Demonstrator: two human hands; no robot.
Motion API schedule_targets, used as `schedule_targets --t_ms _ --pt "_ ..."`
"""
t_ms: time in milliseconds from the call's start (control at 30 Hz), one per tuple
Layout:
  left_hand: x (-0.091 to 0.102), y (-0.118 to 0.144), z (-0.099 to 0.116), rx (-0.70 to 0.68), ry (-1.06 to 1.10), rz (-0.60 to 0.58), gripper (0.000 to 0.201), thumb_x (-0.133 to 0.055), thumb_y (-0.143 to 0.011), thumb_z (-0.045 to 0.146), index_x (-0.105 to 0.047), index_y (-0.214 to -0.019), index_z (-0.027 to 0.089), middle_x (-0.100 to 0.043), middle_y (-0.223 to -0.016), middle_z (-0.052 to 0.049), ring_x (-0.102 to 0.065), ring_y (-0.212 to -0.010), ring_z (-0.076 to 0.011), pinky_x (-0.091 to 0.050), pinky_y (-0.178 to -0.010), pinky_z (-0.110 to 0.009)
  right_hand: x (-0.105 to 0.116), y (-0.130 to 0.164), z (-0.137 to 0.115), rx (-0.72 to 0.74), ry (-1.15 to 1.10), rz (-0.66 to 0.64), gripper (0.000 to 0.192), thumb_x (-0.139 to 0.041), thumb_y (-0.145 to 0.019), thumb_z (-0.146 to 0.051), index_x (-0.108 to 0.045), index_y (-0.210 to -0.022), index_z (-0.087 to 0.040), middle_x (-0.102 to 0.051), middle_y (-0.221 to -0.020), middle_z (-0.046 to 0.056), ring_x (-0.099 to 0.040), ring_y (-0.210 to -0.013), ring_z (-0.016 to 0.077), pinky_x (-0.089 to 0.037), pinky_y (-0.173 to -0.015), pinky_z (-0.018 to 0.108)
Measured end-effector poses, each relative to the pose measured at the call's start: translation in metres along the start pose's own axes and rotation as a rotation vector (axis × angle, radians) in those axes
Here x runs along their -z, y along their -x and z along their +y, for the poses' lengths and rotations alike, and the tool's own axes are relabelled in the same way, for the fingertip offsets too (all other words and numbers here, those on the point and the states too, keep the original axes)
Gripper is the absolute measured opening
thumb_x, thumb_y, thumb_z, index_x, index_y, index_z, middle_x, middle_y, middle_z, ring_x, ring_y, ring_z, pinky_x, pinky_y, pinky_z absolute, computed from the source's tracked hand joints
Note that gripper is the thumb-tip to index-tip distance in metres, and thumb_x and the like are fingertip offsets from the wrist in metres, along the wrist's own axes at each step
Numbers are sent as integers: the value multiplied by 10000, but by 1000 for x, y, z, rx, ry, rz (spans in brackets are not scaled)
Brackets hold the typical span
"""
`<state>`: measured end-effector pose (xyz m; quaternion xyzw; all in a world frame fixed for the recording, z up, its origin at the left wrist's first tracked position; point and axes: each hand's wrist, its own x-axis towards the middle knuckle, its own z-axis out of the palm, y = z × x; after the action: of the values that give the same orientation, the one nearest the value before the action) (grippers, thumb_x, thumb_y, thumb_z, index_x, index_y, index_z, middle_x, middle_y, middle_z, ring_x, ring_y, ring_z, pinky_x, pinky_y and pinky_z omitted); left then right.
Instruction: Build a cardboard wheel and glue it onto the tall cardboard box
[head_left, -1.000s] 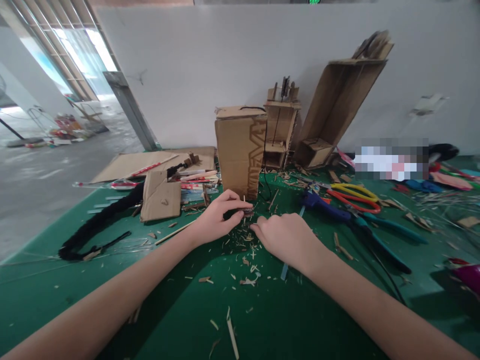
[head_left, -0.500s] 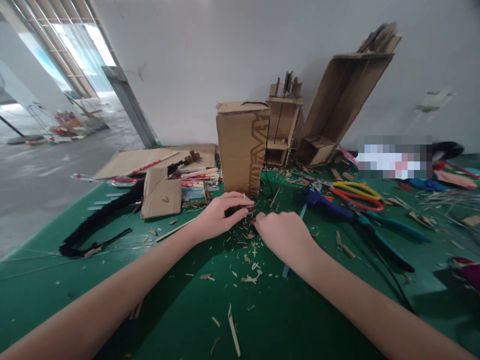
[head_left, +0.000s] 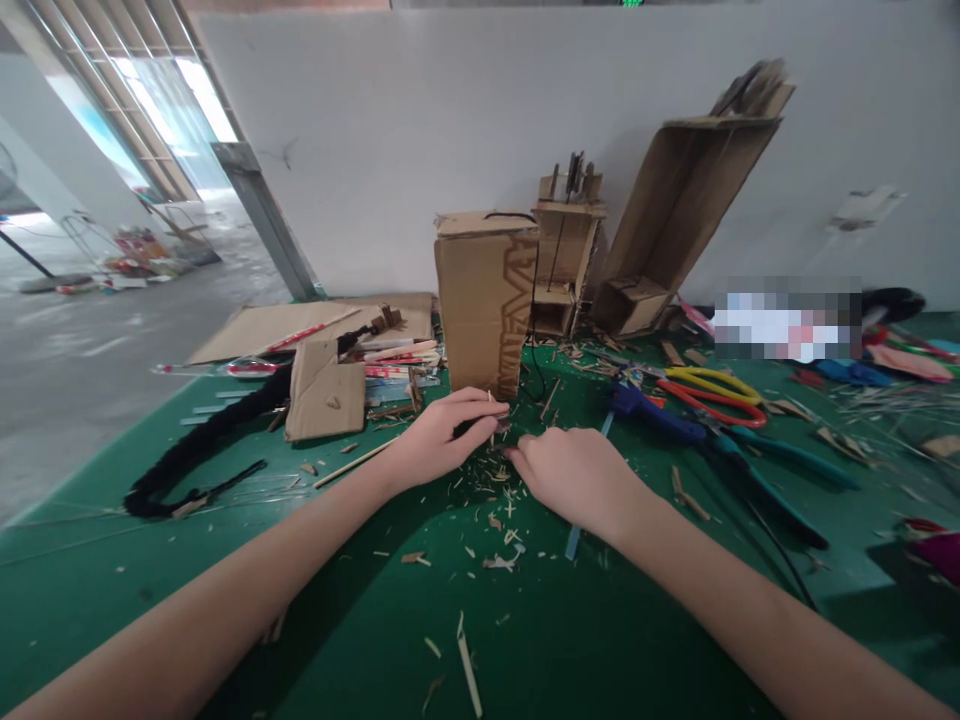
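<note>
I see two bare arms that come into the picture from the bottom corners. No sleeve covers them; both forearms are uncovered up to the picture's edge. The left hand point(head_left: 439, 440) has no glove, no ring and no watch or band at the wrist. The right hand point(head_left: 574, 475) is the same: no glove, nothing on the wrist. The fingers point(head_left: 480, 398) of the left hand are slim. The nails are too small for me to judge.

The cardboard box point(head_left: 484, 300) stands on the mat point(head_left: 360, 640), just behind both hands. Scissors point(head_left: 709, 388) and pliers point(head_left: 757, 470) lie to the right. Flat cardboard point(head_left: 324, 392) lies left.
</note>
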<state>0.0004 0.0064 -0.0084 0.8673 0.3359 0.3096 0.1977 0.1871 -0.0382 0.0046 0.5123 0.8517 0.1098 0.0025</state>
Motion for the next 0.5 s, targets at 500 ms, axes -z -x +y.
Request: schedule_targets --t_ms 500 --pt "-1 0 -1 0 -23 -4 333 -409 -936 272 -630 -1164 172 -643 -1175 -76 -558 -1111 -173 -439 -993 -348 -14 -5 -3 20 37 82 316 -454 -926 -279 -641 -707 -151 -680 -584 89 -663 -512 236 -299 -434 272"
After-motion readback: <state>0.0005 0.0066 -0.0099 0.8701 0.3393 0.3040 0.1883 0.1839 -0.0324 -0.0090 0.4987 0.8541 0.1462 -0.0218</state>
